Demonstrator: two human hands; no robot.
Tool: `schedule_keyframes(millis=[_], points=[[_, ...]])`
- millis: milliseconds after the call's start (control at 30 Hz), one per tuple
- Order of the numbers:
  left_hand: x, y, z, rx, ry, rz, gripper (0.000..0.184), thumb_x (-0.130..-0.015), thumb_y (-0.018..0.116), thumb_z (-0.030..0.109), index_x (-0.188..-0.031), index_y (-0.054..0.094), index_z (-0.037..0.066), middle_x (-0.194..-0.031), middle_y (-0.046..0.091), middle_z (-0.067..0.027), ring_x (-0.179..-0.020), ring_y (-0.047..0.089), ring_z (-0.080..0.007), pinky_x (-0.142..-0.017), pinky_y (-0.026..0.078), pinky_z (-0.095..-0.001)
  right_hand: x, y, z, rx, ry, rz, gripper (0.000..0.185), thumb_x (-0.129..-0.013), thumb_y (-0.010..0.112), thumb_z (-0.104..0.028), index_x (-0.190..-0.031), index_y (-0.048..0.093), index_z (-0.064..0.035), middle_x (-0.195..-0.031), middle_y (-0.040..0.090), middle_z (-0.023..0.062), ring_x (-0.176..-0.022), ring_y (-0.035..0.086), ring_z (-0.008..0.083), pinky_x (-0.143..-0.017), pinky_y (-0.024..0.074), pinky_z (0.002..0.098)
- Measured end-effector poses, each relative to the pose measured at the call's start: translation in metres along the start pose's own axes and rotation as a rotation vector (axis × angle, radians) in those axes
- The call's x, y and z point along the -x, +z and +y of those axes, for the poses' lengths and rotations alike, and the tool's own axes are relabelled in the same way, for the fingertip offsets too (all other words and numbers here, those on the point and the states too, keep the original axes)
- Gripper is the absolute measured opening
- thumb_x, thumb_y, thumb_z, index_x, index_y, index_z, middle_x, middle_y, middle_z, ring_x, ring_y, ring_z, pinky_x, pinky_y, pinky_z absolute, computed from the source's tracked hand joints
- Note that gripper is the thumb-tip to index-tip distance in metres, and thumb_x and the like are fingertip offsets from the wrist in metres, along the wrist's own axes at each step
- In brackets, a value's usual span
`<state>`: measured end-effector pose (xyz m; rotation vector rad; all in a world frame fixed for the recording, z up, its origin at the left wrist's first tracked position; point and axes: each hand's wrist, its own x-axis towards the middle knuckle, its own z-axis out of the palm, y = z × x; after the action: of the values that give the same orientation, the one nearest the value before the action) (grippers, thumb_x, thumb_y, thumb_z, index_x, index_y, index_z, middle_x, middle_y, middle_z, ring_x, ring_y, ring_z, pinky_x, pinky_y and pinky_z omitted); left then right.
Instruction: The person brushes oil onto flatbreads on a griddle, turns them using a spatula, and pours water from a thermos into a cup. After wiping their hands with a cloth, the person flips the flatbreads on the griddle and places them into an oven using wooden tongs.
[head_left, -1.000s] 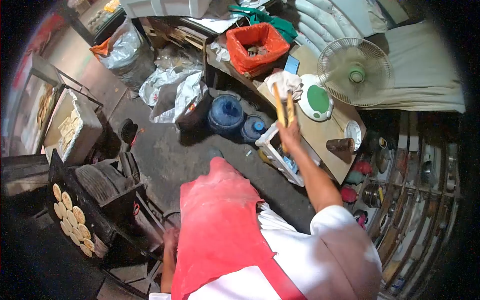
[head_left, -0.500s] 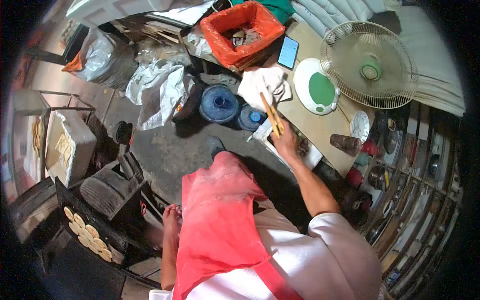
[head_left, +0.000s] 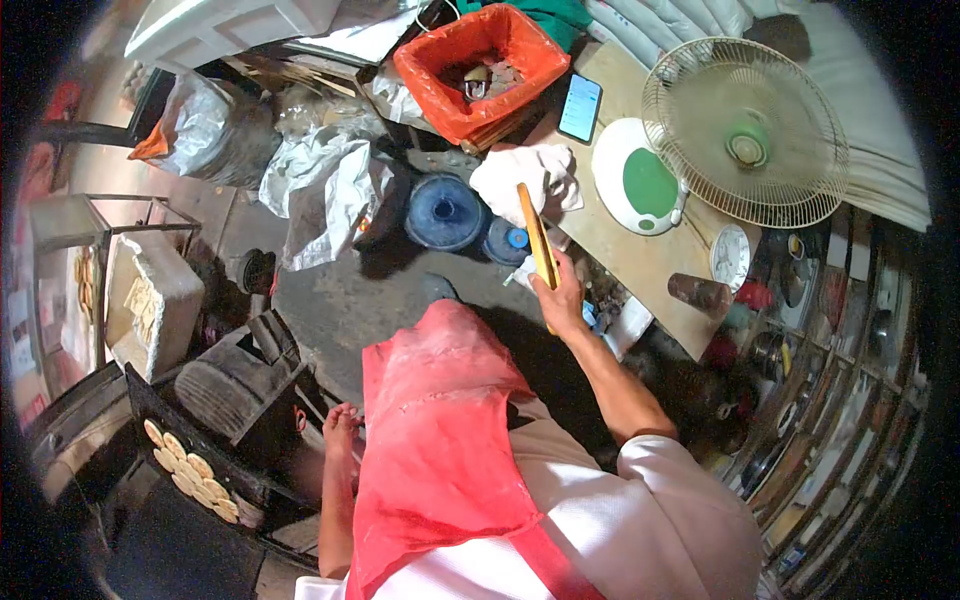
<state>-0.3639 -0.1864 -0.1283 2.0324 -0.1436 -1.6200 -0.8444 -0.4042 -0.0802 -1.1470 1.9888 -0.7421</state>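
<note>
My right hand (head_left: pixel 560 298) is closed around a pair of wooden tongs (head_left: pixel 540 240). Their tips point away from me and overlap a crumpled white cloth (head_left: pixel 512 182) at the table's edge; whether they touch it I cannot tell. My left hand (head_left: pixel 341 424) hangs low beside my red apron (head_left: pixel 440 410). Its fingers are loosely bent and apart, with nothing visible in them. Left of that hand is a dark metal stove (head_left: pixel 225 390). Several round flatbreads (head_left: pixel 190 470) lie in a cluster on its black surface.
A wooden table (head_left: pixel 650 270) at the right bears a phone (head_left: pixel 580 107), a green-and-white scale (head_left: pixel 645 185), a fan (head_left: pixel 745 135) and a brown cup (head_left: pixel 698 292). A red-lined bin (head_left: pixel 430 85), blue water jugs (head_left: pixel 442 210) and sacks (head_left: pixel 325 190) stand ahead. A foam box (head_left: pixel 165 300) is left.
The view has shifted slightly, moving the stove and flatbreads a little right and down. My right hand has drawn slightly back with the tongs, whose arms now look closer together.
</note>
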Motion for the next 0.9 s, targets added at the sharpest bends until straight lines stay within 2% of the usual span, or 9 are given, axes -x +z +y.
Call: schedule_keyframes(millis=[100, 333, 400, 467, 567, 733, 767, 867, 900], points=[[0.005, 0.006, 0.000, 0.038, -0.004, -0.002, 0.015, -0.099, 0.055, 0.019, -0.110, 0.058, 0.009, -0.099, 0.065, -0.0029, -0.078, 0.062, -0.0116, -0.063, 0.046, -0.0252, 0.009, 0.006, -0.009, -0.126, -0.082, -0.021, 0.061, -0.080, 0.074, -0.011, -0.135, 0.047, -0.0033, -0.122, 0.061, 0.0171, -0.110, 0.061, 0.0255, -0.095, 0.0478, 0.0371], [0.003, 0.010, -0.017, 0.080, 0.044, 0.004, 0.013, -0.099, 0.055, 0.018, -0.108, 0.059, 0.009, -0.094, 0.065, -0.0004, -0.077, 0.059, -0.0107, -0.067, 0.047, -0.0266, -0.010, 0.012, -0.105, -0.371, -0.247, -0.129, 0.061, -0.083, 0.072, -0.008, -0.136, 0.044, 0.0018, -0.124, 0.059, 0.0150, -0.114, 0.057, 0.0218, -0.097, 0.0454, 0.0340], [0.027, 0.027, 0.005, 0.088, 0.006, 0.050, 0.015, -0.099, 0.054, 0.018, -0.110, 0.059, 0.008, -0.094, 0.064, -0.0009, -0.077, 0.058, -0.0107, -0.069, 0.047, -0.0257, -0.031, 0.010, -0.135, -0.317, -0.444, -0.063, 0.062, -0.084, 0.072, -0.012, -0.136, 0.043, 0.0042, -0.120, 0.060, 0.0152, -0.109, 0.057, 0.0211, -0.096, 0.0456, 0.0339], [0.035, 0.036, 0.010, 0.045, 0.012, 0.141, 0.016, -0.100, 0.054, 0.019, -0.111, 0.059, 0.008, -0.095, 0.065, -0.0006, -0.076, 0.058, -0.0102, -0.067, 0.047, -0.0251, -0.058, 0.007, -0.167, -0.317, -0.562, -0.097, 0.064, -0.087, 0.068, -0.009, -0.140, 0.035, 0.0041, -0.110, 0.059, 0.0103, -0.098, 0.057, 0.0148, -0.088, 0.0467, 0.0301], [0.027, 0.029, -0.017, 0.102, -0.014, 0.153, 0.017, -0.099, 0.056, 0.021, -0.110, 0.061, 0.009, -0.094, 0.065, -0.0002, -0.075, 0.057, -0.0093, -0.063, 0.046, -0.0246, -0.089, 0.009, -0.203, -0.456, -0.517, -0.141, 0.063, -0.087, 0.071, -0.018, -0.137, 0.040, 0.0051, -0.113, 0.060, 0.0121, -0.100, 0.057, 0.0177, -0.089, 0.0467, 0.0323], [0.027, 0.023, -0.051, 0.125, -0.017, 0.167, 0.024, -0.099, 0.059, 0.028, -0.111, 0.056, 0.008, -0.090, 0.065, -0.0027, -0.063, 0.052, -0.0078, -0.055, 0.044, -0.0240, -0.153, 0.023, -0.248, -0.429, -0.694, -0.028, 0.057, -0.087, 0.071, -0.018, -0.133, 0.045, 0.0033, -0.110, 0.060, 0.0089, -0.098, 0.058, 0.0170, -0.087, 0.0475, 0.0318], [0.029, 0.022, -0.053, 0.133, -0.029, 0.159, 0.023, -0.098, 0.059, 0.028, -0.110, 0.057, 0.008, -0.089, 0.065, -0.0025, -0.062, 0.052, -0.0077, -0.055, 0.044, -0.0238, -0.164, 0.029, -0.259, -0.532, -0.766, -0.018, 0.056, -0.086, 0.072, -0.018, -0.132, 0.046, 0.0018, -0.110, 0.060, 0.0085, -0.098, 0.058, 0.0166, -0.087, 0.0471, 0.0313], [0.040, 0.025, -0.055, 0.038, -0.015, 0.162, 0.016, -0.098, 0.058, 0.023, -0.105, 0.061, 0.009, -0.094, 0.066, -0.0030, -0.072, 0.055, -0.0087, -0.060, 0.045, -0.0256, -0.204, 0.053, -0.252, -0.415, -0.699, 0.090, 0.053, -0.086, 0.071, -0.025, -0.128, 0.049, -0.0005, -0.109, 0.060, 0.0088, -0.094, 0.058, 0.0171, -0.084, 0.0479, 0.0316], [0.039, 0.026, -0.058, 0.030, -0.025, 0.152, 0.016, -0.098, 0.058, 0.023, -0.105, 0.061, 0.009, -0.094, 0.066, -0.0030, -0.072, 0.055, -0.0087, -0.060, 0.045, -0.0256, -0.208, 0.061, -0.246, -0.520, -0.450, -0.025, 0.043, -0.087, 0.072, -0.025, -0.118, 0.052, -0.0020, -0.098, 0.061, 0.0058, -0.082, 0.058, 0.0138, -0.073, 0.0485, 0.0287]])
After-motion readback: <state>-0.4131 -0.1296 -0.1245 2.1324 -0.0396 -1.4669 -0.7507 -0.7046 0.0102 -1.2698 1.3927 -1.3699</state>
